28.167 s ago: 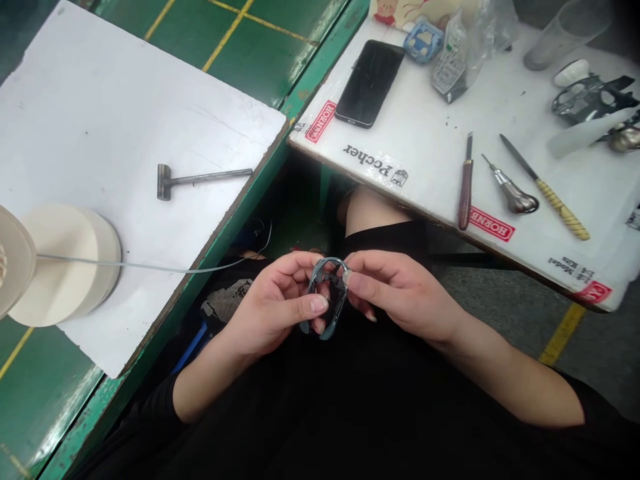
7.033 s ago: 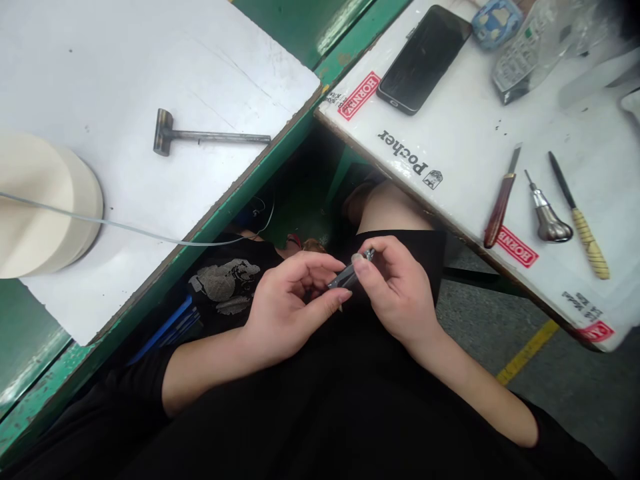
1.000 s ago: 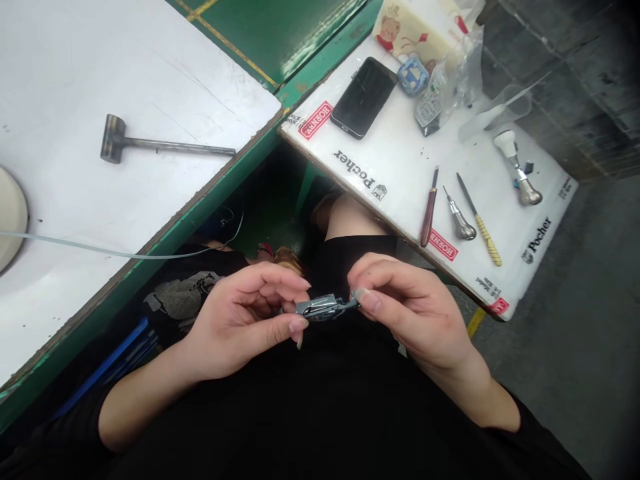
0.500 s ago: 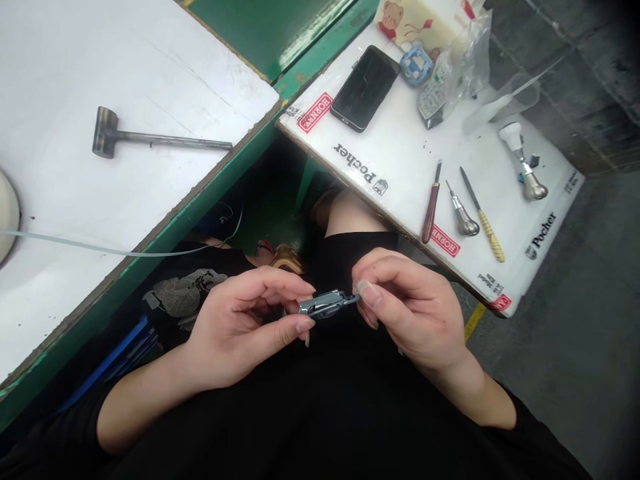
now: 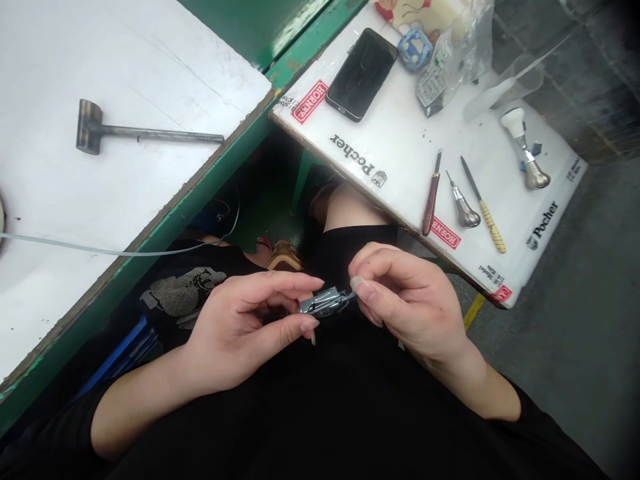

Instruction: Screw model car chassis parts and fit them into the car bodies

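The grey part is showing more fully than seven seconds ago, the left hand and right hand now sitting farther apart. Above the black clothes, the left fingers are pinching one end, the right fingers the narrow other end. A phone and a yellow-handled tool are lying on the right worktop, a hammer on the left worktop.

I see grey on my part, black on my shirt, dark bands across the yellow file handle, and pale patches on the blue case.
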`<action>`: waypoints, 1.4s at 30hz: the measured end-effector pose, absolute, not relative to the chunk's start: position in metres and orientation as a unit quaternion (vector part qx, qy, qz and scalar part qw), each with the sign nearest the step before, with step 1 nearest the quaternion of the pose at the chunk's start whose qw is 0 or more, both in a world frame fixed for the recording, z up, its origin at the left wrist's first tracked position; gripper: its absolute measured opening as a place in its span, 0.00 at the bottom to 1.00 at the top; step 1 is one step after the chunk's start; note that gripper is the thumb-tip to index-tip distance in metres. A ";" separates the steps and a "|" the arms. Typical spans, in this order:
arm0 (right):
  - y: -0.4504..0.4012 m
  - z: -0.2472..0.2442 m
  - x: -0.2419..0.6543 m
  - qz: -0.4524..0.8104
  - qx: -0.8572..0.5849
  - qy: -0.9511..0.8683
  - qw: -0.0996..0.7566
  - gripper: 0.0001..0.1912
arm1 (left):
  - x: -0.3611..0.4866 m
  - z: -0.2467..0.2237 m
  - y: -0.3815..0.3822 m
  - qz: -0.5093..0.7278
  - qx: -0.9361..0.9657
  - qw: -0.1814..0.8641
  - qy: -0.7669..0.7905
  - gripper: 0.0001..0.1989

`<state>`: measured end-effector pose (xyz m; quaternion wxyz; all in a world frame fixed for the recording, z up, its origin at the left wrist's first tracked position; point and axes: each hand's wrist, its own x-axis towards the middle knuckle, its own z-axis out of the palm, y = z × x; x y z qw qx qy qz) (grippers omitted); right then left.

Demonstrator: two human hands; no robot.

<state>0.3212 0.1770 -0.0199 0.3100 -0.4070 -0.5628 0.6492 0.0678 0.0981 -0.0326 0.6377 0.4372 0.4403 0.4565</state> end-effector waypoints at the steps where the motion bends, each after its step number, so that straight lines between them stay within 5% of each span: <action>1: 0.178 -0.019 0.321 0.650 -0.410 -0.564 0.302 0.14 | 0.068 -0.034 0.099 0.446 0.433 0.649 0.439 0.18; 5: 0.179 -0.025 0.321 0.726 -0.392 -0.524 0.213 0.15 | 0.069 -0.038 0.104 0.377 0.413 0.702 0.441 0.20; 10: 0.169 -0.046 0.322 0.815 -0.414 -0.389 0.116 0.17 | 0.074 -0.035 0.112 0.291 0.373 0.743 0.473 0.08; 42: 0.164 -0.037 0.330 0.805 -0.376 -0.451 0.087 0.13 | 0.084 -0.032 0.098 0.300 0.357 0.744 0.478 0.05</action>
